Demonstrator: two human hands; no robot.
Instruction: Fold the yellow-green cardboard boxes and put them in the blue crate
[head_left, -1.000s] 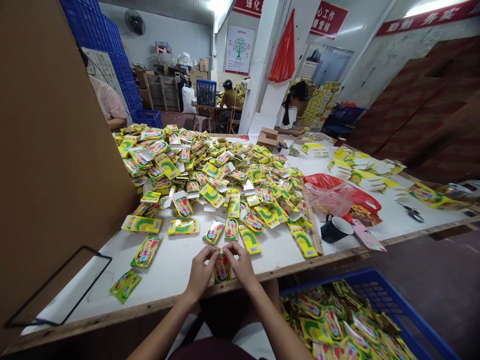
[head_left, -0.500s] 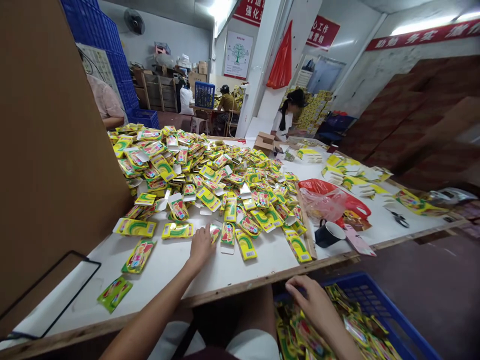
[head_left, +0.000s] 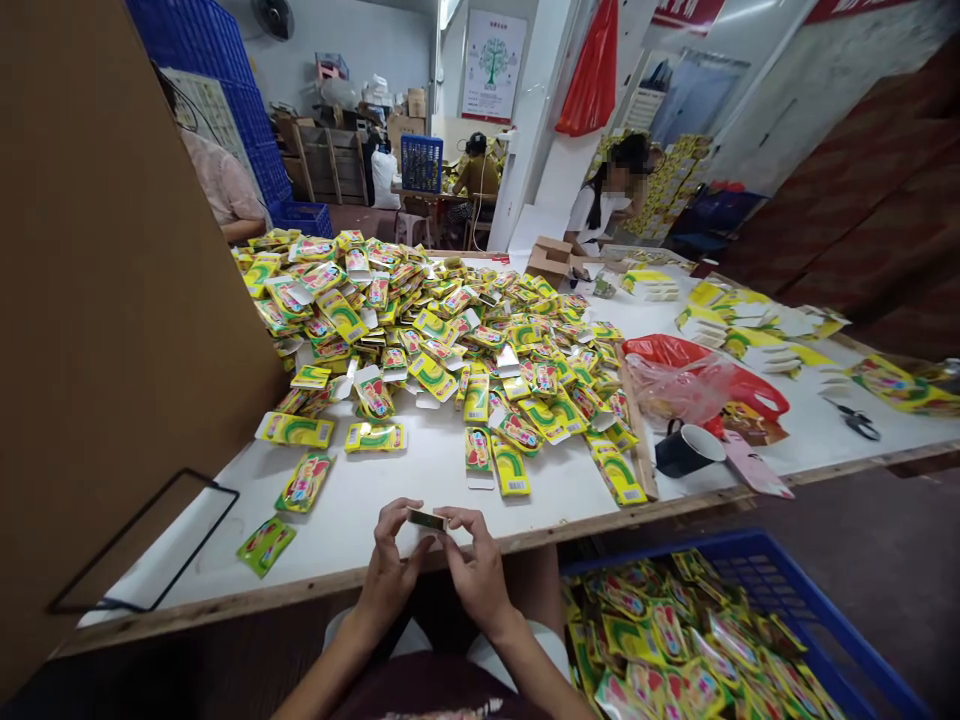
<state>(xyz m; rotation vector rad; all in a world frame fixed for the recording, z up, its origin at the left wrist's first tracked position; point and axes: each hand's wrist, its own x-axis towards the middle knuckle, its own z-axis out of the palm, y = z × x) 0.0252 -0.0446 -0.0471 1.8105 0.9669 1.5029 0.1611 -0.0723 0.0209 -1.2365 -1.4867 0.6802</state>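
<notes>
A small flat carton (head_left: pixel 427 520) is held edge-on between both hands, just above the table's front edge. My left hand (head_left: pixel 394 560) pinches its left end and my right hand (head_left: pixel 474 560) its right end. The side facing me looks dark, perhaps its opening. Beyond the hands rises a big heap of yellow-green printed cartons (head_left: pixel 435 375), several with white flaps sticking out. A single yellow carton (head_left: pixel 376 437) lies apart in front of the heap. At the left are a tilted carton (head_left: pixel 304 481) and a green sachet (head_left: pixel 266 546).
A blue crate (head_left: pixel 840 640) full of sachets (head_left: pixel 667 630) stands low at my right. A dark mug (head_left: pixel 679 452), a red plastic bag (head_left: pixel 761 390) and scissors (head_left: pixel 859 420) lie right of a wooden strip. A cardboard panel (head_left: pixel 127 330) bounds the left. A co-worker (head_left: pixel 600 205) sits across the table.
My left hand has drawn a carton from the heap's front edge toward me. My right hand has come up from over the crate and now grips the carton too. The view has shifted.
</notes>
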